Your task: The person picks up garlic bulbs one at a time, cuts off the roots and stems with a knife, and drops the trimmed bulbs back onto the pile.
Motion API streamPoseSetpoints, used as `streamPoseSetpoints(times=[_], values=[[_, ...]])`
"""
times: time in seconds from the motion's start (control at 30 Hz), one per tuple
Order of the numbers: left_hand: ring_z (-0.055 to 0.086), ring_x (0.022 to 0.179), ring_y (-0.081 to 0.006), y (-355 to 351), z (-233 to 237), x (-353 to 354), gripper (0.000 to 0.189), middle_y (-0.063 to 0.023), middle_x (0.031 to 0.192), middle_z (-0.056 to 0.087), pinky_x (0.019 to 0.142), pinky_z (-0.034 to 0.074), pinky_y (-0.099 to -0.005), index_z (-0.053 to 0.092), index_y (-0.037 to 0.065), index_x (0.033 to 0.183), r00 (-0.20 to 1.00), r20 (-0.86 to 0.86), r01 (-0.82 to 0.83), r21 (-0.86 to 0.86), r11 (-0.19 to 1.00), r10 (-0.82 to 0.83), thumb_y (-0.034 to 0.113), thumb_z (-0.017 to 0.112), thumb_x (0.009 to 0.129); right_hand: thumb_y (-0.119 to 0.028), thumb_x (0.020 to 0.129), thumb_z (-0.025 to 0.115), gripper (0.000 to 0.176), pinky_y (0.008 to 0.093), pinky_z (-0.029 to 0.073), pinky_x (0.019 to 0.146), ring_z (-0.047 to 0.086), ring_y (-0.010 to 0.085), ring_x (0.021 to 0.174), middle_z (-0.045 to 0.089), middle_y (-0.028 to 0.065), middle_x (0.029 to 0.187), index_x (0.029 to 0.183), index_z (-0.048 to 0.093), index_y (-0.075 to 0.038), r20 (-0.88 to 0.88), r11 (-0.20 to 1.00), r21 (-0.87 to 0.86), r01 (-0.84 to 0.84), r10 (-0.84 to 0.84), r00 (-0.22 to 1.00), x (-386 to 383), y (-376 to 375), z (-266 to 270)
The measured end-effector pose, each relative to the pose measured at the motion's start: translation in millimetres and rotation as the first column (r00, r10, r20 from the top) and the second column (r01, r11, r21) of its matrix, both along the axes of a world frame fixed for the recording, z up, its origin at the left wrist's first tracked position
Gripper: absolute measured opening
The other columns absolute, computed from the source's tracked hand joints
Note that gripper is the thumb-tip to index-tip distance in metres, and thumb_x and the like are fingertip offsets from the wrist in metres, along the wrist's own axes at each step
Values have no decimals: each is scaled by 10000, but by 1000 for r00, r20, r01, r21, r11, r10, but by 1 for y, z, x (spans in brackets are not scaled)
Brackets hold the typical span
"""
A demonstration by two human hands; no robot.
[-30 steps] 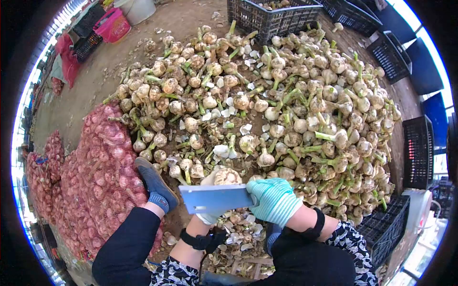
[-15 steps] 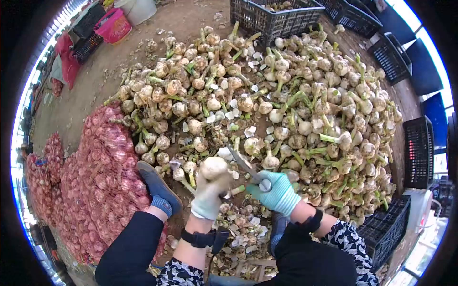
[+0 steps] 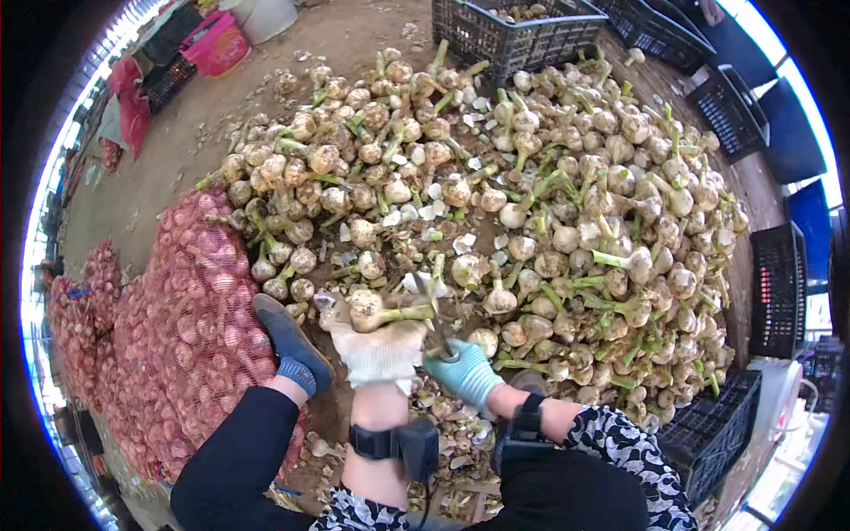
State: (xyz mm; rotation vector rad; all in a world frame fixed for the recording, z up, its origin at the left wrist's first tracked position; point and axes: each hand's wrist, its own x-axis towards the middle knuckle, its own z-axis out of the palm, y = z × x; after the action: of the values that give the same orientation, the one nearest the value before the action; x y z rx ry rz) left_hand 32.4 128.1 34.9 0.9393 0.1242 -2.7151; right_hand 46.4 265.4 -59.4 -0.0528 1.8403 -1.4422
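Observation:
My left hand [image 3: 379, 347], in a whitish glove, is closed around a garlic bulb [image 3: 366, 310] whose long green stem [image 3: 407, 313] points right. My right hand [image 3: 464, 372], in a teal-striped glove, grips a knife [image 3: 446, 343] by its handle. The narrow blade slants up and to the left, crossing the tip of the stem in this view. Peeled skins and cut stems lie on the ground under both hands. A pale garlic bulb [image 3: 483, 341] rests just beyond my right hand.
A large heap of garlic bulbs [image 3: 620, 221] spreads ahead and to the right. Full red mesh sacks [image 3: 195, 345] lie at left beside my foot. Black crates [image 3: 518, 40] stand at the back and along the right side. A pink bucket [image 3: 215, 46] sits at far left.
The round, stemless bulb has left my left hand, which now holds a stemmed one. My right hand and the knife have moved left and slightly down, closer to my left hand.

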Motion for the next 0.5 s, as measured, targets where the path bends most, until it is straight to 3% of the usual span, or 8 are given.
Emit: streamPoseSetpoints(times=[0.03,0.1,0.17,0.23,0.27,0.33,0.43,0.5], values=[[547,774,-285,5,16,1,373,-94,792,573,791,432,-459,571,94,879,991,-131,38,65,997,-29,453,557,779,-201,740,671,245,283,451,578,501,99,602,622,45,702,907,615,-31,190,994,86,-62,45,981,-4,7,23],[559,885,-280,50,40,-4,482,-138,954,573,844,446,-430,537,57,1072,985,4,158,-388,908,-170,415,628,762,-209,728,691,291,282,464,599,529,96,633,638,37,742,942,620,-25,189,989,-149,-6,34,981,10,24,-41],[541,1002,-282,78,23,12,685,-176,1081,537,908,439,-414,449,22,1223,947,286,261,-951,-167,-149,356,729,694,-192,733,691,264,276,460,580,536,99,630,632,32,737,928,622,-29,200,985,-165,55,-21,980,-7,31,-20],[485,1081,-333,41,26,17,814,-178,1158,460,967,395,-434,398,-35,1246,892,443,447,-843,-297,85,344,777,634,-158,742,691,210,262,453,541,549,106,623,618,22,726,902,625,-38,208,956,-164,244,-208,956,-34,42,19],[492,1067,-342,21,11,20,782,-177,1168,434,982,378,-440,400,-48,1239,719,629,679,-728,-101,297,321,757,649,-144,768,680,146,237,439,503,543,92,581,607,18,688,851,625,-37,233,975,25,220,-219,947,-38,48,32],[484,1133,-354,-30,-24,20,760,-261,1238,457,982,377,-383,420,-71,1214,339,785,939,-316,-136,519,342,727,655,-152,777,681,139,225,432,475,538,78,527,590,5,629,802,628,-26,247,985,-3,172,-166,955,-42,56,50],[553,1041,-360,-88,-119,30,636,-258,1172,527,900,455,-347,480,-40,1190,203,857,949,-53,-311,474,326,650,698,-161,768,692,153,231,437,480,538,74,527,595,6,628,804,636,-23,223,990,-19,137,-129,966,-47,58,48],[606,942,-313,-130,-211,39,533,-213,1069,595,818,490,-341,518,-26,1149,317,937,907,-253,-338,148,212,669,696,-164,763,698,160,231,439,490,540,70,541,601,8,638,815,640,-24,212,991,-30,134,-125,969,-54,61,47]])
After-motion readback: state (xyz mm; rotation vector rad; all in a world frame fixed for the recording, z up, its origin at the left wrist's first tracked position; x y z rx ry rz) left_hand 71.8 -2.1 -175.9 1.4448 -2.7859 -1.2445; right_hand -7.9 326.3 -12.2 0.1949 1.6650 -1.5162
